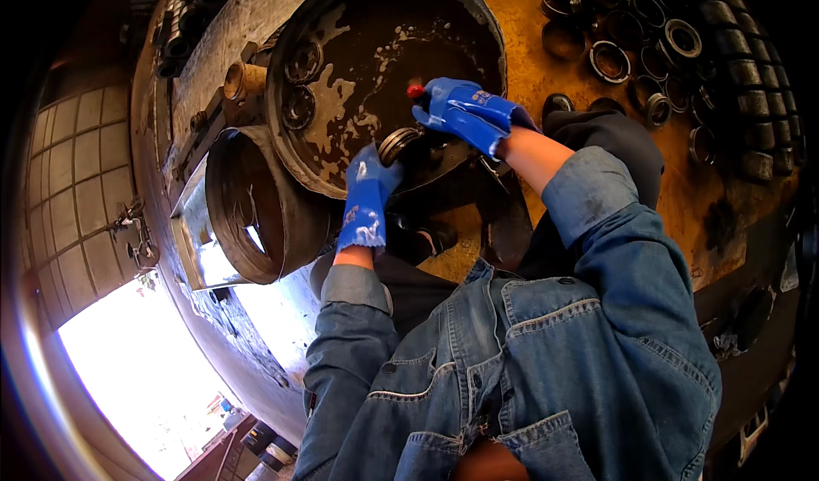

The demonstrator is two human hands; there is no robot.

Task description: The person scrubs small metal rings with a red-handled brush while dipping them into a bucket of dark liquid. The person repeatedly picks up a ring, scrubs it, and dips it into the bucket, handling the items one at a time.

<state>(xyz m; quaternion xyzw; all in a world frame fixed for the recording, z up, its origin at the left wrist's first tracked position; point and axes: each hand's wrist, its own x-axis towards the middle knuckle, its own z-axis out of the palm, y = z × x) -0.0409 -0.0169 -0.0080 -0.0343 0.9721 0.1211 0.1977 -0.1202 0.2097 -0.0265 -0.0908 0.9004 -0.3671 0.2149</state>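
Observation:
Over the near rim of a large round basin point(281, 144) of dark, foamy liquid, both my hands work in blue rubber gloves. My left hand point(368, 187) is closed on a ridged, ring-shaped metal part point(398, 145), tilted at the basin's near side. Just right of it, my right hand point(465, 108) grips a tool with a red handle end point(415, 91); its working end is hidden under the glove. Two dark rings point(299, 106) lie in the liquid along the basin's left side.
Left of the basin stands an open metal drum point(247, 204), with a rusty cylindrical part point(245, 81) beyond it. Many metal rings point(610, 61) lie scattered on the orange-brown floor point(533, 72) at right. Rows of dark cylindrical parts point(754, 103) are stacked at the far right.

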